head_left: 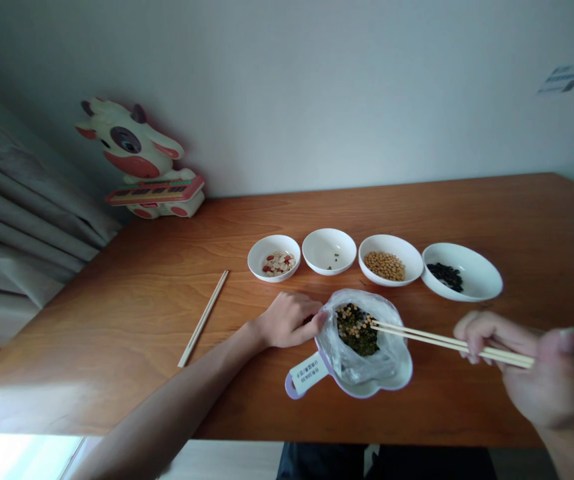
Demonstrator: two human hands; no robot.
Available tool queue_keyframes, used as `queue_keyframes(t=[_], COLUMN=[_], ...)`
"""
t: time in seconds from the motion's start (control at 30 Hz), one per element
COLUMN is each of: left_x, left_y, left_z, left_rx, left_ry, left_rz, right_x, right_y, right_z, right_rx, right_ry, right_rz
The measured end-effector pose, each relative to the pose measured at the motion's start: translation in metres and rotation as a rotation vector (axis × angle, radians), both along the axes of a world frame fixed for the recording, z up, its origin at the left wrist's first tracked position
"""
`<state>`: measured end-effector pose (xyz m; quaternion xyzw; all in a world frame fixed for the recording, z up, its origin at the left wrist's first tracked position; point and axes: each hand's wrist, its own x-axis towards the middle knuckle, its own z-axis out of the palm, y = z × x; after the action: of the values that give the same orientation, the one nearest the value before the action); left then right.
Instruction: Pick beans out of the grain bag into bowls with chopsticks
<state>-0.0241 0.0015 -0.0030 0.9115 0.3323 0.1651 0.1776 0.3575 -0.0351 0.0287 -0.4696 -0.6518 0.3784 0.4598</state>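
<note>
My right hand (541, 373) is closed around a pair of pale chopsticks (431, 339). Their tips reach into mixed beans (357, 327), green, black and tan, in a clear plastic bag (391, 353). The bag lines a white dish (401, 383) with a purple rim and a labelled handle (309, 375). My left hand (291, 320) holds the dish's left edge, its thumb against the rim and bag. Behind stand white bowls: one with peanut pieces (278, 264), one with a few small green beans (335, 257), one with soybeans (385, 266), one with black beans (445, 276).
Another pair of chopsticks (203, 319) lies on the wooden table (117, 320) left of my left hand. A cow-shaped toy keyboard (141, 160) stands at the back left against the wall. A grey curtain (17, 233) hangs at the left.
</note>
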Motion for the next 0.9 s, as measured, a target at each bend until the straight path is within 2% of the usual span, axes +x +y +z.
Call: queue_keyframes(t=[0.17,0.6,0.8,0.9], left_x=[0.000,-0.001,0.000,0.000], left_y=[0.000,0.000,0.000,0.000], left_z=[0.000,-0.001,-0.001,-0.001], left_rx=[-0.007,-0.019,-0.022,-0.010], left_ry=[-0.004,-0.011,-0.010,-0.010], left_rz=[-0.001,0.003,0.004,0.004], right_x=[-0.004,-0.001,0.007,0.019], right_y=[0.000,-0.002,-0.001,0.000], right_z=[0.000,-0.007,-0.010,-0.014], right_rx=[0.014,0.003,0.007,0.044], right_ry=[0.015,0.112,0.148,0.232], right_rz=[-0.003,-0.130,-0.138,-0.135])
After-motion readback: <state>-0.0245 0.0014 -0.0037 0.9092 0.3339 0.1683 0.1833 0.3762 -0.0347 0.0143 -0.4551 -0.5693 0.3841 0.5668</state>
